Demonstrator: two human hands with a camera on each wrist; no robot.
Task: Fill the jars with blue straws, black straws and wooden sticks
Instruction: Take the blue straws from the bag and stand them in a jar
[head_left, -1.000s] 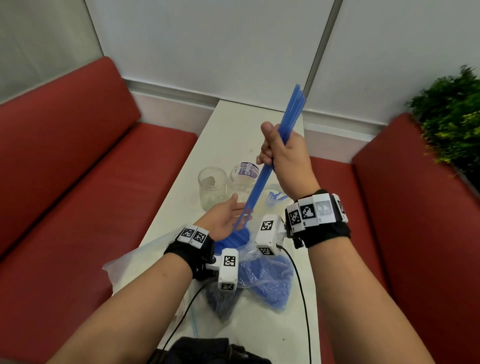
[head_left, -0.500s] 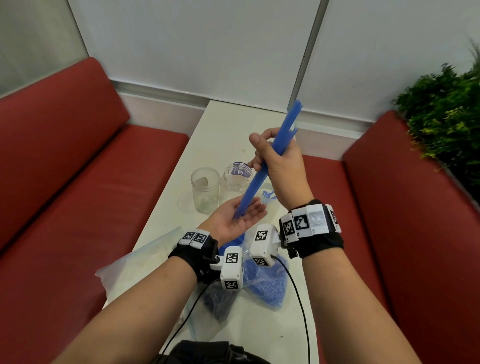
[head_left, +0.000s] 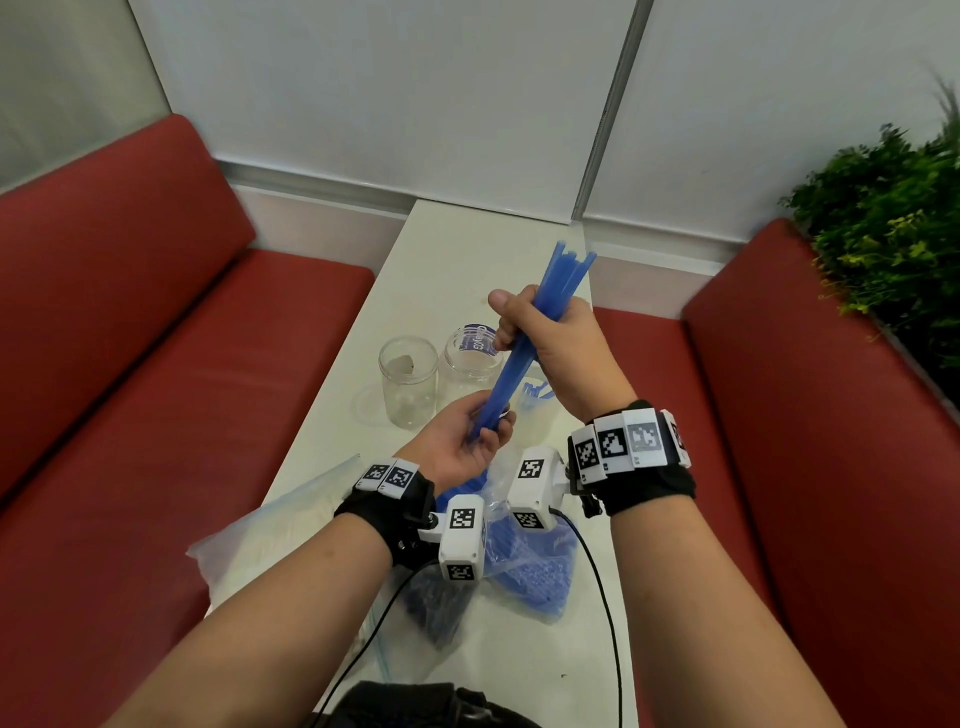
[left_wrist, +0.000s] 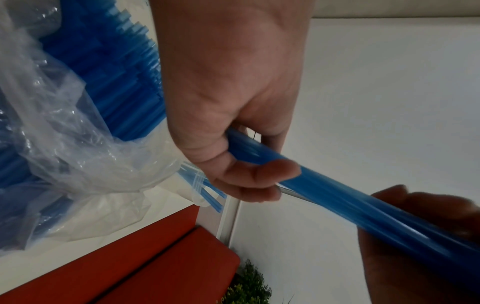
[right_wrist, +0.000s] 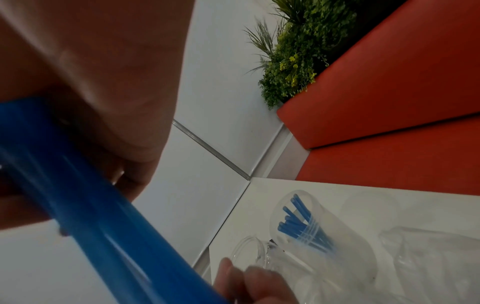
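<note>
A bundle of blue straws (head_left: 551, 291) stands tilted above the white table (head_left: 441, 249). My right hand (head_left: 558, 345) grips its middle, and my left hand (head_left: 460, 439) curls round its lower end. In the left wrist view the thumb and fingers wrap the blue straws (left_wrist: 324, 185); the right wrist view shows the bundle (right_wrist: 91, 205) close up. Three clear jars stand beyond the hands: an empty one (head_left: 408, 382), a labelled one (head_left: 467, 358), and one holding several blue straws (right_wrist: 298, 224), half hidden behind my right wrist in the head view.
A plastic bag of blue straws (head_left: 535, 561) and a bag of black straws (head_left: 436, 603) lie on the table under my wrists, with a pale clear bag (head_left: 275, 535) at its left edge. Red benches (head_left: 156, 364) flank the table. A green plant (head_left: 893, 218) stands at the right.
The bundle came out of the bag and dropped lower. My left hand went from an open palm under the straw ends to fingers curled round them. The right hand kept its grip.
</note>
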